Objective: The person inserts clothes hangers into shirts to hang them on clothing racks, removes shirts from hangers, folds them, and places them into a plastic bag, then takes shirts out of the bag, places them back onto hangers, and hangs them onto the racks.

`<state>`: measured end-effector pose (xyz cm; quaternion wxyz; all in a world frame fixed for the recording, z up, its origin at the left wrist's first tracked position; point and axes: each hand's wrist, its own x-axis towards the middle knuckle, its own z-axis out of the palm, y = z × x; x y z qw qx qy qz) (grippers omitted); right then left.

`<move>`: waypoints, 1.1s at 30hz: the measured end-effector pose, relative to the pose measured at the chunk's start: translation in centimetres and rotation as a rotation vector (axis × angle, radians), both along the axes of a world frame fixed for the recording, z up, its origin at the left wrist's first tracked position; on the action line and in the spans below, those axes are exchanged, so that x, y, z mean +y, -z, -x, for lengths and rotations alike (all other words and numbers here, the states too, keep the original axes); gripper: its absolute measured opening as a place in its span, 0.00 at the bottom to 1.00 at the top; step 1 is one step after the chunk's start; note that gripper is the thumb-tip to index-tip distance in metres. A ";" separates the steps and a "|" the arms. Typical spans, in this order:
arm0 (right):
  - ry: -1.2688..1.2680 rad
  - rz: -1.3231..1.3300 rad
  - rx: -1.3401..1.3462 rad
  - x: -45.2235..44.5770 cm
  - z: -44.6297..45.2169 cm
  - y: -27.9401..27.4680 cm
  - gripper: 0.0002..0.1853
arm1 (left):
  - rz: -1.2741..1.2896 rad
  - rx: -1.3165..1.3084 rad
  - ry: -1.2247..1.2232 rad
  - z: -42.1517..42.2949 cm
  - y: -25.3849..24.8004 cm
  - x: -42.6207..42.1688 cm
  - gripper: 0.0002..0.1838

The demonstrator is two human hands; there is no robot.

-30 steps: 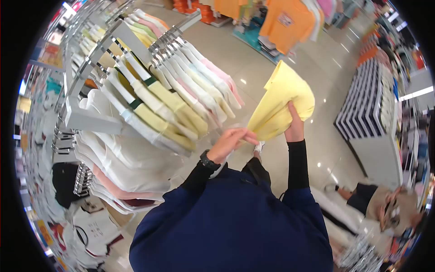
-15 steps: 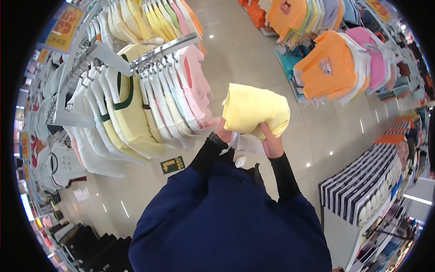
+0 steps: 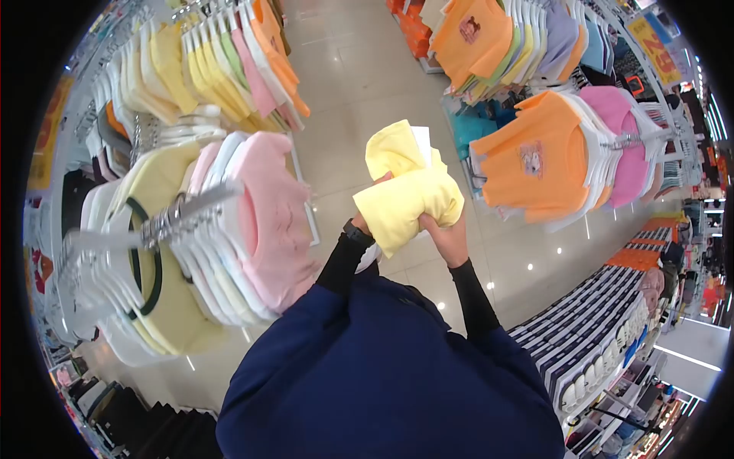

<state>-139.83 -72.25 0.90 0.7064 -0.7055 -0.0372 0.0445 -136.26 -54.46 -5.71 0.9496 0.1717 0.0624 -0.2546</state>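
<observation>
Both hands hold a folded yellow garment out in front of my body. My left hand is closed on its left side, mostly covered by the cloth, with a fingertip showing near the upper fold. At the lower right edge, my right hand grips the fabric with the thumb on top. An upper flap of the garment stands away from the lower part, and a flat white piece sticks out beside it; what it is I cannot tell. The garment's exact kind is hidden by the folds.
Left of me, a metal rack arm carries hanging tops, including a pink top. More yellow tops hang beyond. To the right hang orange tops, and striped garments lie on a low display. Tiled floor runs between.
The yellow bundle has come partly unfolded, with an upper flap and the white piece now showing. It has shifted left in view. The left rack appears lower and closer.
</observation>
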 end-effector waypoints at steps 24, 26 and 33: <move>-0.353 -0.637 0.516 0.3 -47.3 2.2 0.28 | -1.281 -0.890 -0.169 -43.1 -8.7 5.0 0.21; -0.362 -0.754 0.654 -1.0 -52.0 5.5 0.26 | -1.342 -0.837 -0.101 -47.3 -9.9 6.1 0.25; -0.389 -0.911 0.427 -4.7 -67.4 8.4 0.27 | -1.664 -1.012 -0.074 -59.0 -11.9 9.9 0.39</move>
